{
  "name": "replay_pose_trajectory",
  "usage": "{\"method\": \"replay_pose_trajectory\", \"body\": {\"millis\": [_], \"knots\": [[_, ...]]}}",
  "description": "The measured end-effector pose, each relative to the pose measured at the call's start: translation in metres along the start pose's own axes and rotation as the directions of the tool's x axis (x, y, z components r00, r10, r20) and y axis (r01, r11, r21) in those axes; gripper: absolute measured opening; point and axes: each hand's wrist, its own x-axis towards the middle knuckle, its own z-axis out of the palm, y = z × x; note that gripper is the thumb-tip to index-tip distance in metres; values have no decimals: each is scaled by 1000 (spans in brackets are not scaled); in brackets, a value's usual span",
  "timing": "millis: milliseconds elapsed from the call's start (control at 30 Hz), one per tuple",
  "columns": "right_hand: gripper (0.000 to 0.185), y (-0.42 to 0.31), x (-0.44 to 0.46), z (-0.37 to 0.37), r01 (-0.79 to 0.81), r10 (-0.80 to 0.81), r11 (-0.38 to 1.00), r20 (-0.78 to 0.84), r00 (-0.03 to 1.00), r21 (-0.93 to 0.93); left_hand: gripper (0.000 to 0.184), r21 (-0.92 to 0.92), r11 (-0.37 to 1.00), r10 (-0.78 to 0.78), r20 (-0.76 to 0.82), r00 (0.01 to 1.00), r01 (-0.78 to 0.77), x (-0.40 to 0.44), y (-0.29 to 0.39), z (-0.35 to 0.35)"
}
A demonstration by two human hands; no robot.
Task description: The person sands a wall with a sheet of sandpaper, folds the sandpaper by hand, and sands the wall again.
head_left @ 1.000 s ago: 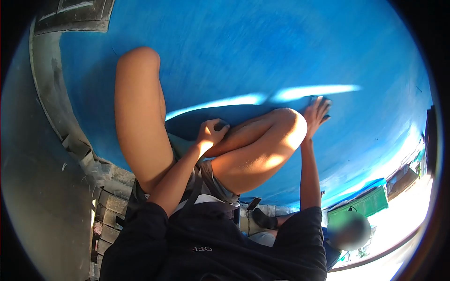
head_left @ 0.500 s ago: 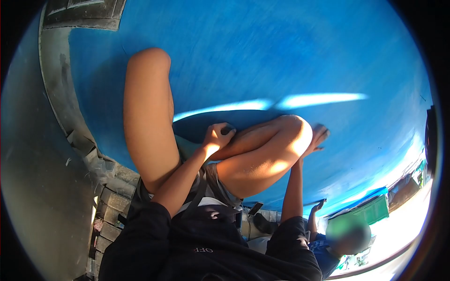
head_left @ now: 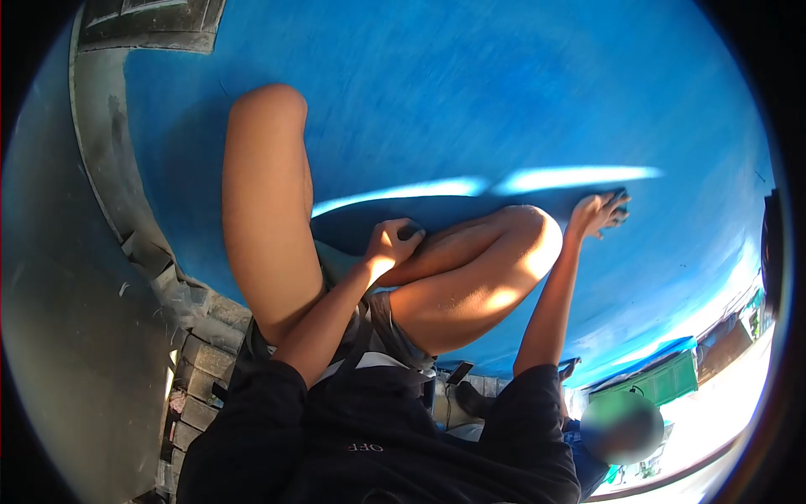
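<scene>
Touching blue surface [head_left: 470, 101], right hand [head_left: 601, 215] half open

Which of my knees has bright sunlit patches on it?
Your right knee, the one nearer your right hand; your left knee shows no such bright patches.

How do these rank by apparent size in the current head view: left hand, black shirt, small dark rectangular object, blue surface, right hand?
1. Blue surface
2. Black shirt
3. Left hand and right hand: too alike to rank
4. Small dark rectangular object
</scene>
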Motion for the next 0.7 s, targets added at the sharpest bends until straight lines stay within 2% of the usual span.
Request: {"method": "replay_pose_trajectory", "body": {"millis": [67, 100, 133, 167, 200, 233, 267, 333, 367, 467, 533, 567, 633, 700], "knots": [[64, -36, 6, 5, 109, -108, 994, 19, 994, -11, 24, 10, 1000, -19, 13, 1000, 19, -1, 2, 0], [63, -51, 6, 8, 256, -256, 966, -29, 966, 14, 24, 8, 1000, -20, 16, 1000, 20, -2, 0, 2], [62, -63, 9, 13, 360, -361, 932, -36, 932, -45, 25, 27, 1000, 7, -23, 1000, -7, -2, -2, 4], [61, -88, 1, 2, 383, -383, 924, 8, 924, 12, 25, 48, 998, 36, -61, 998, -33, -2, -5, 6], [60, -96, 5, 9, 447, -447, 894, -10, 894, -11, 25, 45, 998, 36, -60, 998, -33, -1, -6, 6], [58, -107, 3, 16, 515, -512, 847, -59, 857, 133, 25, 35, 998, 57, -55, 997, -55, -1, -8, 6], [58, -116, 1, 21, 516, -513, 847, -58, 856, 129, 25, 24, 997, 79, -49, 996, -78, 0, -9, 6], [55, -147, -23, 17, 656, -654, 754, -48, 755, 30, 25, 24, 996, 86, -41, 995, -85, 1, -9, 5], [55, -155, -36, 21, 657, -655, 753, -49, 754, 30, 24, 27, 995, 93, -37, 995, -92, 1, -9, 4], [55, -172, -82, 29, 860, -860, 509, -19, 510, 38, 24, 47, 994, 101, -56, 993, -98, -1, -4, 3], [53, -176, -119, 27, 927, -925, 374, 85, 370, 31, 24, 48, 994, 98, -65, 993, -95, -1, -3, 3], [53, -177, -133, 24, 927, -925, 374, 83, 370, 35, 24, 48, 995, 94, -66, 993, -91, -1, -3, 3], [53, -175, -150, 19, 988, -960, 144, 250, 123, 64, 23, 38, 996, 88, -63, 994, -86, -2, -3, 4], [54, -179, -140, 18, 991, -964, 126, 241, 112, 43, 23, 23, 996, 87, -61, 994, -85, 0, -4, 4]]}}
